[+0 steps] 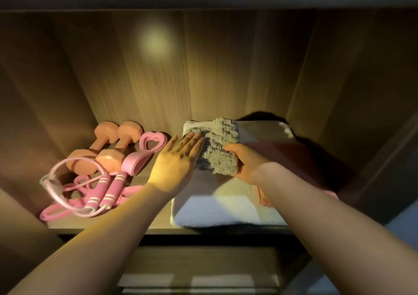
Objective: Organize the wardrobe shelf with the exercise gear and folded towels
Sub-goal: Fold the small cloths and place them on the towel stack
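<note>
A small folded grey towel (222, 145) lies on top of a larger white folded towel (226, 206) on the right half of the wardrobe shelf (144, 224). My right hand (243, 161) grips the grey towel's near right edge. My left hand (178, 161) lies flat with straight fingers touching the grey towel's left side. On the left of the shelf sit two orange dumbbells (106, 149), a pink heart-shaped resistance band (144, 152) and a pink skipping rope (90, 195).
A dark reddish folded cloth (294, 156) lies at the right behind my right arm, partly in shadow. Wooden walls close the shelf at the back and both sides. A lower drawer front (199, 281) shows below the shelf edge.
</note>
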Available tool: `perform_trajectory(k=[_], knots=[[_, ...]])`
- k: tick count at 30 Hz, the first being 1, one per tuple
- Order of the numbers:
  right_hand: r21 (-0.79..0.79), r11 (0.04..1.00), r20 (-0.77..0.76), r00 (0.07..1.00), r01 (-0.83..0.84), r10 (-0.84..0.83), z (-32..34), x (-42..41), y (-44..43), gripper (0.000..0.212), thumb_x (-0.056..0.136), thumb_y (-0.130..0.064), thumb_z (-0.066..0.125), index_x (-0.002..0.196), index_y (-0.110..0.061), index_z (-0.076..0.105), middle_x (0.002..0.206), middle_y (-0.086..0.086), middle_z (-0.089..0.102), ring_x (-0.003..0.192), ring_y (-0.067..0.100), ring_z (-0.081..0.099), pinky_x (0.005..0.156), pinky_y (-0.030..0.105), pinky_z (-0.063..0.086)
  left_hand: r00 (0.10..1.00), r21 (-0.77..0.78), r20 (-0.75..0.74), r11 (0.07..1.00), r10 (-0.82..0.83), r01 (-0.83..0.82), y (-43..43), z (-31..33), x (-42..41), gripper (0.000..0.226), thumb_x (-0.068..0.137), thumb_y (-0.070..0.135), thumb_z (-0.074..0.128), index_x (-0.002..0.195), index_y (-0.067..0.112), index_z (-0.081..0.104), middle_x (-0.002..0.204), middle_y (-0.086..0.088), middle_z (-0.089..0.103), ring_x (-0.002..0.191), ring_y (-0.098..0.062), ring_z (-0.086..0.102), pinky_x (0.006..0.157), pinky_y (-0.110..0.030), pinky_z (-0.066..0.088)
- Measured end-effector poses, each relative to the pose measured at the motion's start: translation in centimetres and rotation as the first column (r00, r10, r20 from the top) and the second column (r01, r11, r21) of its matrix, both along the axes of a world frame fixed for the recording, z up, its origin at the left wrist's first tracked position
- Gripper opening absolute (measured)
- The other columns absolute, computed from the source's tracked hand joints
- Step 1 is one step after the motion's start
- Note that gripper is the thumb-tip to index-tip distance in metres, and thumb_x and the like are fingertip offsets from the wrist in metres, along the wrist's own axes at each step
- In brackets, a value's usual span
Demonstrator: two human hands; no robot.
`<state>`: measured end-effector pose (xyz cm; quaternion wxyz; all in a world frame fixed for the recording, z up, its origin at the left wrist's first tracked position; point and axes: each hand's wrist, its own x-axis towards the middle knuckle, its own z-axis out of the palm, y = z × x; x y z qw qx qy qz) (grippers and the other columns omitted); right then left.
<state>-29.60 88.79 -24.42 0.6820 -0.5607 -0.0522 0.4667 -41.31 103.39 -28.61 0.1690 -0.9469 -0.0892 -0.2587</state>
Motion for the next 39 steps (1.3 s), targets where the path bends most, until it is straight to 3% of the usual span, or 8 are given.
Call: perform_trajectory(k=[5,14,19,23,27,31,34,39], knots=[[-0.197,0.98,0.034,0.999,-0.02,0.028,-2.1,-2.8,-2.8,0.006,0.096,-0.006,0.056,0.099,-0.003,0.06,0.088,0.014,0.068,0.078,0.026,0.066,0.076,0.039,0.056,0.993,-0.006,-0.048,0.994,-0.107,0.107,-2.8,-3.2,-4.0,0.052,0.085,0.017,0.057,0.136,0.008,0.055,0.141,-0.01,0.052,0.128,-0.026,0.053,0.106,-0.044,0.039],[-0.419,0.907,0.182,0.975,-0.044,0.131,-0.9,-3.4,-2.8,0.074,0.079,-0.043,0.075,0.138,-0.01,0.045,0.14,0.01,0.05,0.13,0.035,0.045,0.111,0.05,0.036,0.934,-0.308,-0.274,0.941,-0.23,0.142,-3.3,-3.4,-5.9,0.071,0.083,0.015,0.058,0.15,0.013,0.033,0.157,-0.006,0.029,0.145,-0.02,0.029,0.116,-0.037,0.03],[-0.488,0.873,0.276,0.943,-0.028,0.184,0.8,-2.3,-1.4,0.075,0.097,-0.041,0.055,0.151,-0.004,0.019,0.156,0.017,0.025,0.143,0.035,0.024,0.114,0.044,0.025,0.99,-0.663,0.117,0.736,-0.083,0.14,-3.2,-1.3,-5.1,0.041,0.089,0.034,0.042,0.119,0.014,0.061,0.125,-0.004,0.056,0.111,-0.018,0.054,0.094,-0.036,0.047],[-0.494,0.869,0.299,0.931,-0.037,0.209,0.2,-1.4,-0.8,0.068,0.099,-0.029,0.053,0.152,-0.005,0.018,0.158,0.015,0.022,0.144,0.035,0.023,0.114,0.045,0.025,0.916,-0.97,0.043,0.236,0.4,-0.057,-2.2,0.4,-2.7,0.028,0.092,0.017,0.058,0.119,0.011,0.051,0.104,-0.001,0.058,0.09,-0.018,0.057,0.081,-0.033,0.047],[-0.324,0.945,0.385,0.917,0.032,0.101,0.0,-1.6,-1.5,0.078,0.09,-0.036,0.066,0.152,-0.015,0.023,0.157,0.004,0.028,0.143,0.027,0.027,0.115,0.043,0.025,0.928,-0.981,-0.098,-0.19,0.358,-0.03,-0.4,1.1,-1.8,0.056,0.091,0.043,0.061,0.13,0.008,0.043,0.117,-0.012,0.06,0.101,-0.028,0.062,0.09,-0.046,0.053],[-0.169,0.985,0.421,0.906,0.034,0.041,1.5,-1.9,-3.1,0.067,0.088,-0.032,0.07,0.145,-0.017,0.037,0.143,-0.006,0.042,0.134,0.019,0.037,0.11,0.035,0.026,0.971,-0.924,0.043,-0.361,0.234,0.128,-1.3,2.2,-2.6,0.074,0.078,0.056,0.063,0.135,0.014,0.045,0.118,0.0,0.064,0.106,-0.019,0.062,0.087,-0.035,0.049],[-0.098,0.995,0.429,0.903,0.024,0.02,3.9,-2.9,-4.1,0.024,0.09,-0.021,0.067,0.11,-0.014,0.056,0.094,-0.008,0.06,0.087,0.01,0.057,0.086,0.026,0.042,0.988,-0.867,0.129,-0.474,0.082,0.153,-2.8,3.6,-3.9,0.053,0.09,0.054,0.047,0.132,0.023,0.05,0.119,0.013,0.064,0.099,-0.003,0.065,0.085,-0.022,0.05],[0.087,0.993,0.268,0.962,-0.078,0.052,6.2,-4.5,-5.1,0.011,0.09,-0.013,0.061,0.095,-0.005,0.066,0.082,0.011,0.071,0.073,0.022,0.07,0.069,0.032,0.059,0.95,-0.492,0.217,-0.816,0.223,0.304,-4.4,3.9,-6.2,0.083,0.078,0.081,0.033,0.125,0.018,0.062,0.124,-0.014,0.066,0.108,-0.034,0.066,0.096,-0.053,0.045]])
